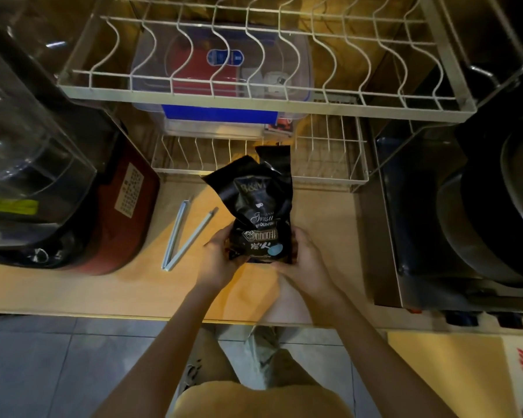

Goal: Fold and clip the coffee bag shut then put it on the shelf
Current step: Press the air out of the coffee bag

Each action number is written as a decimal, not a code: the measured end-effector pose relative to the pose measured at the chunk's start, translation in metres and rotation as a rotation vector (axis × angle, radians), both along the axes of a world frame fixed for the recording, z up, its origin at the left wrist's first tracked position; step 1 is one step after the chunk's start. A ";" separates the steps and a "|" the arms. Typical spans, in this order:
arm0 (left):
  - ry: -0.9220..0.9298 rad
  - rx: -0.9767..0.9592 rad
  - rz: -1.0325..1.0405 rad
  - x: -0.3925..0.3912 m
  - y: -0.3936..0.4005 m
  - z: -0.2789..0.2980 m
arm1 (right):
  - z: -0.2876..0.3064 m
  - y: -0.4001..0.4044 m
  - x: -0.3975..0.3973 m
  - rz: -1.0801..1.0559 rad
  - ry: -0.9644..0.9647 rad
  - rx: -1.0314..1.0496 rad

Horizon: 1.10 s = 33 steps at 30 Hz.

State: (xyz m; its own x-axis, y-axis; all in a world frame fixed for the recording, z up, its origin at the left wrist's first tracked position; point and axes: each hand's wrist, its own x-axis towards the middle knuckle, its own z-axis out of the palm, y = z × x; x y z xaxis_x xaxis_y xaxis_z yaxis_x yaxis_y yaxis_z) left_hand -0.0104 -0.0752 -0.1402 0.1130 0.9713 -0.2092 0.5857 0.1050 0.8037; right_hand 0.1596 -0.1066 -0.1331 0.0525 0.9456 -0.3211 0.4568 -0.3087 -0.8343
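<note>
Both hands' grip: left hand (216,258), right hand (304,260) around coffee bag (258,212) base.

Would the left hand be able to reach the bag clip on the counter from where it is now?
Probably yes: the bag clip lies open beside the left hand, nothing between them, though that hand must first release the coffee bag.

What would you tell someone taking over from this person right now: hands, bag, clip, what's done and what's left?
Left hand: gripping the lower left side of the coffee bag.
Right hand: gripping its lower right side.
Coffee bag: upright on the wooden counter, just in front of the wire rack; its top is open, crumpled and unfolded.
Clip: lying open in a V on the counter, left of the bag, untouched.
Done: the bag is in hand, nothing more.
Left: flatten and fold the top down, close the clip over the fold, put the bag on the shelf.
</note>
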 end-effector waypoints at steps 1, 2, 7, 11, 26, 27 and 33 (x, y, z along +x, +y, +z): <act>-0.001 -0.005 0.005 0.000 0.000 0.000 | 0.004 0.001 0.001 0.036 -0.003 -0.017; -0.004 -0.007 0.006 0.001 0.000 0.001 | 0.009 0.003 0.003 0.067 -0.001 -0.031; -0.004 -0.009 -0.023 -0.001 0.000 0.003 | 0.042 0.017 0.022 0.108 0.085 -0.129; 0.002 -0.020 -0.039 -0.002 0.000 0.002 | 0.053 0.034 0.041 0.064 0.128 -0.149; 0.442 -0.135 -0.193 -0.015 0.015 0.091 | -0.012 0.023 0.021 0.027 0.282 -0.159; 0.458 -0.049 -0.205 -0.012 0.016 0.109 | -0.013 0.023 0.021 0.023 0.280 -0.147; 0.305 0.531 -0.339 0.036 0.031 0.158 | -0.017 0.008 0.014 0.000 0.244 -0.021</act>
